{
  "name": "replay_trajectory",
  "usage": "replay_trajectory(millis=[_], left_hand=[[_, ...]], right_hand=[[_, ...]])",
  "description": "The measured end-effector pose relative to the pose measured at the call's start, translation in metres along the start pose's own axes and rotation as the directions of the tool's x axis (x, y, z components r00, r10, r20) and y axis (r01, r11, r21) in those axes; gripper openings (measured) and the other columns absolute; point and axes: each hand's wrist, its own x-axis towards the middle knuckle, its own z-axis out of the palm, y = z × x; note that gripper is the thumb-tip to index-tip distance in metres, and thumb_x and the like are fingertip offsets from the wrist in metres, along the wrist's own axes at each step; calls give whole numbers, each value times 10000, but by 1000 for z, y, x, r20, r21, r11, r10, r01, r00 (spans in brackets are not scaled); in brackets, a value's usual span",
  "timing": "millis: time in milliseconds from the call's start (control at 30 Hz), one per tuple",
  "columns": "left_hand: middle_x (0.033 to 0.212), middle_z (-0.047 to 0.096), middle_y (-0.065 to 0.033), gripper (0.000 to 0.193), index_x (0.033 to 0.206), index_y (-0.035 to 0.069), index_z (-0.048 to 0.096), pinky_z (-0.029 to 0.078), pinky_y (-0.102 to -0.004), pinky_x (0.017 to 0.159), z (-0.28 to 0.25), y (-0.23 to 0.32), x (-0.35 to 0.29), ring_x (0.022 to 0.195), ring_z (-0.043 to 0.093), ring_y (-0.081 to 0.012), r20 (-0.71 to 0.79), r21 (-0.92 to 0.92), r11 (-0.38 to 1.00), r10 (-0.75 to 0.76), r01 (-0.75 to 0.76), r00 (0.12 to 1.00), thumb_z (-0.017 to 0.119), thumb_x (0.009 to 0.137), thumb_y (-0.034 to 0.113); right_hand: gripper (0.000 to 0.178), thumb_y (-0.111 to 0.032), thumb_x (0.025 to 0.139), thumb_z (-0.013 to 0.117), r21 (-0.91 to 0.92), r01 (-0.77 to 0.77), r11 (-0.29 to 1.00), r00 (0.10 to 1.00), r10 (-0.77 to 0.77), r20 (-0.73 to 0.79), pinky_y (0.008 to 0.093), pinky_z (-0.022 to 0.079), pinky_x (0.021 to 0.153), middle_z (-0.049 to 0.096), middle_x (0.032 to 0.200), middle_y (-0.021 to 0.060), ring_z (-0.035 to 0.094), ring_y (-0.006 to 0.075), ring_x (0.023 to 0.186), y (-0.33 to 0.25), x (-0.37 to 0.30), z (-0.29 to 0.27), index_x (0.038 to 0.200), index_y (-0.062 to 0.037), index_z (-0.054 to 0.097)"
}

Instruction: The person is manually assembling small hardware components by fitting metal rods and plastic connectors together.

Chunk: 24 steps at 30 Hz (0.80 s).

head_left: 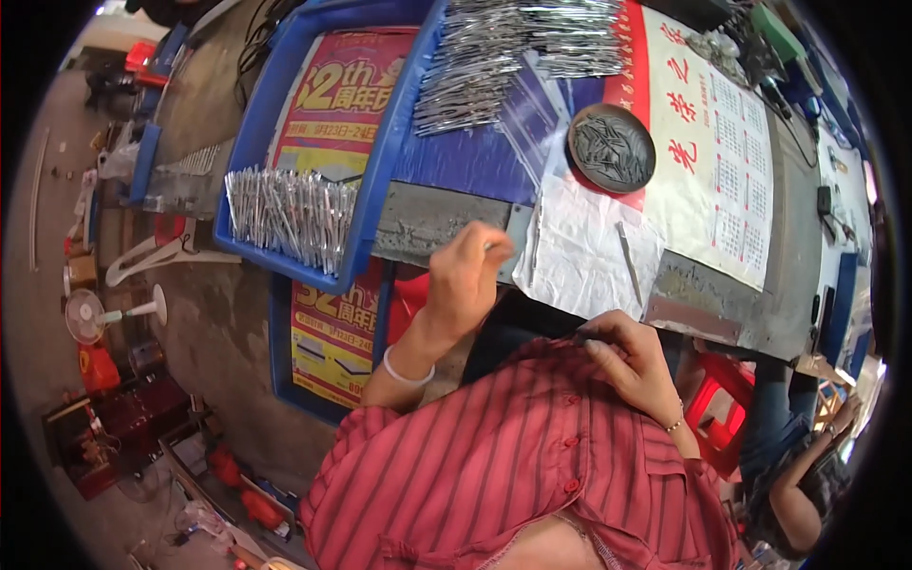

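My left hand (465,277), a white bangle on its wrist, is raised by the table's front edge, beside the blue tray (366,204). Its fingers curl in toward the thumb; whatever they hold, if anything, is hidden. My right hand (632,366) is close to my striped shirt, just below the table edge. Its thumb and fingertips come together, and I cannot make out anything between them. A white cloth (570,252) lies on the table ahead, with a slim metal tool (631,263) on it. Behind the cloth, a round brown bowl (611,147) holds small grey metal pieces.
Slender silver metal pieces (290,218) stand packed in the blue tray's near end; more lie piled (465,81) at the back. A calendar sheet (712,142) covers the table's right part. Below are another blue tray (282,332) and a red stool (719,399). Another person (798,484) is at right.
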Motion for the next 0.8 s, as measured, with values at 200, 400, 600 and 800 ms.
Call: replay_trajectory(millis=[200,400,600,800], left_hand=[[837,605,-110,262,965,-16,518,509,-281,618,-1,40,-21,665,603,-151,-24,-837,522,-339,167,940,443,995,234],[950,627,-169,273,1021,-22,537,519,-292,654,22,55,-48,732,625,-180,221,-916,197,-480,349,849,454,991,236],[967,636,-158,233,1036,-44,567,536,-296,713,-3,49,-54,791,646,-180,27,-839,508,-319,195,947,490,978,168],[782,617,-120,73,861,-5,580,482,-282,572,-38,-1,-13,630,622,-185,-84,84,982,-165,172,983,521,897,20]], right_hand=[[193,-167,961,523,262,-103,960,995,99,28,214,446,626,626,838,35,544,65,705,1,1,2,1025,10,561],[279,-256,991,468,246,10,969,1000,-15,17,212,415,582,570,738,7,514,57,651,3,15,3,901,-3,543],[280,-265,1001,431,329,18,944,991,-59,118,237,421,589,558,722,24,518,93,640,6,24,17,932,-7,515],[178,-163,902,595,27,128,991,948,-130,290,285,454,646,588,762,105,567,174,683,10,29,32,958,2,554]])
